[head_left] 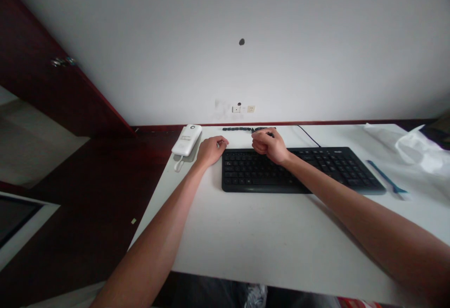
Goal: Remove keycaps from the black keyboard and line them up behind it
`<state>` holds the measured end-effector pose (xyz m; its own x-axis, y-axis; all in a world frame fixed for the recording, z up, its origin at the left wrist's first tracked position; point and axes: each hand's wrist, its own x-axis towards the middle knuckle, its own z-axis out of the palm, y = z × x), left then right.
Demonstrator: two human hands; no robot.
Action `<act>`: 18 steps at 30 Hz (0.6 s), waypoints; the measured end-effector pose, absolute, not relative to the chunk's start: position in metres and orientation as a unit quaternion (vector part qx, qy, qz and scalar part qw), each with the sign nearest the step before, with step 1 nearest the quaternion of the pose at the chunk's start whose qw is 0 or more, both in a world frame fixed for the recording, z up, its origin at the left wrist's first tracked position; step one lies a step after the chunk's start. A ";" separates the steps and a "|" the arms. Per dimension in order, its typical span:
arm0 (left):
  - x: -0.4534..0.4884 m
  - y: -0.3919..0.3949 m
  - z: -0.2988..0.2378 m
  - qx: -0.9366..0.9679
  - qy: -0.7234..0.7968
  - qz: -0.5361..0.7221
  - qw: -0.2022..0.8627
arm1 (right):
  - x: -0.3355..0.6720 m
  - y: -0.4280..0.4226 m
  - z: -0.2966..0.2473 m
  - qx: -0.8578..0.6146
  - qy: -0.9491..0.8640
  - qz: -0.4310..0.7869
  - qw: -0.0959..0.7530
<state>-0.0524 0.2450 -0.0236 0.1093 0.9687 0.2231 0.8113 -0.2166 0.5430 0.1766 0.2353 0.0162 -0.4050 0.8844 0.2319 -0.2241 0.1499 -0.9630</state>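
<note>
A black keyboard (pixel 316 167) lies across the white table (pixel 267 237). My left hand (pixel 210 150) rests curled at the keyboard's left end, fingers bent toward its top-left corner. My right hand (pixel 269 146) hovers over the keyboard's upper left part, closed in a pinch on a small dark piece that looks like a keycap. Just behind the hands, a row of several loose black keycaps (pixel 242 129) lines the table's back edge.
A white power bank (pixel 187 139) with a short cable lies at the table's back left corner. A blue tool (pixel 386 176) lies right of the keyboard, with white plastic wrapping (pixel 418 151) beyond it. The keyboard's cable (pixel 309 135) runs back. Dark floor lies to the left.
</note>
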 end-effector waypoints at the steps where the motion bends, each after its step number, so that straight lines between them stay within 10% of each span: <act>1: -0.052 0.245 -0.024 0.731 0.608 0.274 0.145 | 0.177 0.235 0.016 -0.279 -0.596 0.588 0.471; 18: -0.053 0.246 -0.025 0.733 0.605 0.277 0.142 | 0.175 0.233 0.014 -0.268 -0.592 0.583 0.488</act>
